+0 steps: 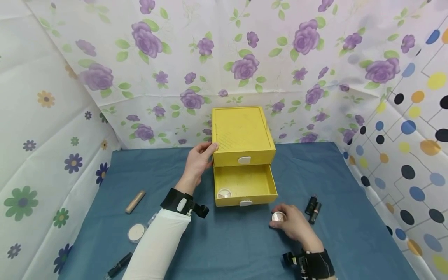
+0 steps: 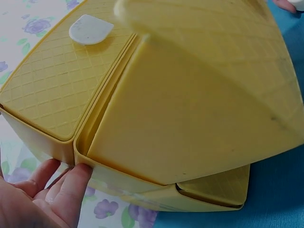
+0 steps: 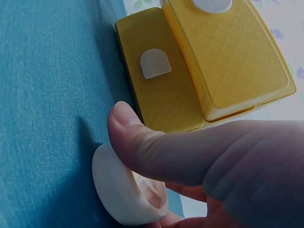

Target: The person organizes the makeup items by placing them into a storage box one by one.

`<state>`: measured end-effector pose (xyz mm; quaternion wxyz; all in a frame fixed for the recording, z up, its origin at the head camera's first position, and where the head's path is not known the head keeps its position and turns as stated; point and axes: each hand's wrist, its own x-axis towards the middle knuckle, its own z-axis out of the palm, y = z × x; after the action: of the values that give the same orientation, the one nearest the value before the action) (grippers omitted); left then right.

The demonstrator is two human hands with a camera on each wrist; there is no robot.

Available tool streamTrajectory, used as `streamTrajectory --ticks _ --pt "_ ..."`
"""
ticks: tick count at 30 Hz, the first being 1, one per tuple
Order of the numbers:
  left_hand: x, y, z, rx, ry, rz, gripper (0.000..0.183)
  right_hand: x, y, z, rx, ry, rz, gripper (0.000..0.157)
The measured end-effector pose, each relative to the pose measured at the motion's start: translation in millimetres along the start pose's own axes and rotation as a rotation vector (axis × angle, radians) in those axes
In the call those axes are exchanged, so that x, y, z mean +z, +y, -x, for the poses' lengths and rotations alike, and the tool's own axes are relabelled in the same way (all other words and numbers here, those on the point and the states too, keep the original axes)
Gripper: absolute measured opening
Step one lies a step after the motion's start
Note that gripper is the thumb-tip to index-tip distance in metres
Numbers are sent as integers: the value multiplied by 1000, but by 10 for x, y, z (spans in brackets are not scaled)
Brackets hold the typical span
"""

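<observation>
A yellow drawer box [image 1: 241, 130] stands at the back of the blue cloth, its upper drawer closed and the open drawer [image 1: 264, 181] below it pulled out. My left hand [image 1: 197, 161] rests against the box's left side, its fingertips [image 2: 78, 173] touching the side edge in the left wrist view. Inside the open drawer, at the front left, lies a round white-rimmed item [image 1: 224, 193]. My right hand [image 1: 294, 221] pinches a small round white case [image 3: 114, 185] between thumb and fingers, just above or on the cloth, right of the drawer's front.
Two dark tubes [image 1: 312, 210] lie to the right of my right hand. On the left are a tan stick [image 1: 135, 202], a round white case [image 1: 136, 233] and a black tube [image 1: 119, 266]. A clear item is partly hidden by my left sleeve. Patterned sheets hang around the cloth.
</observation>
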<state>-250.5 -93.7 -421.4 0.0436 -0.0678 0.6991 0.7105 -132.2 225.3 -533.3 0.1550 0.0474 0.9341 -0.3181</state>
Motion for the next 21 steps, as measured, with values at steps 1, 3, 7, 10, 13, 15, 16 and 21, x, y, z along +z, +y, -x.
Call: streamTrajectory --ticks 1,3,7,10,13,15,16,21 --pt "-2 -1 -4 -1 0 1 65 0 5 -3 -5 1 -1 37" --pt "-6 -4 -10 -4 -1 1 65 2 26 -5 -23 4 -3 38" --pt "-10 -15 -22 -10 -2 0 67 8 94 1 -76 3 -13 37" --pt "-8 -18 -26 -7 4 -4 68 16 144 16 -93 -10 -50 36" --pt "-2 -14 -27 -5 11 -11 68 28 177 36 -71 -32 -98 34" --pt "3 -12 -27 -6 13 -15 68 35 196 50 -45 -46 -117 34" --pt "4 -10 -26 -7 13 -16 67 40 209 56 -32 -51 -128 33" --pt "5 -16 -26 -1 7 -10 65 51 279 67 -22 -44 -142 34"
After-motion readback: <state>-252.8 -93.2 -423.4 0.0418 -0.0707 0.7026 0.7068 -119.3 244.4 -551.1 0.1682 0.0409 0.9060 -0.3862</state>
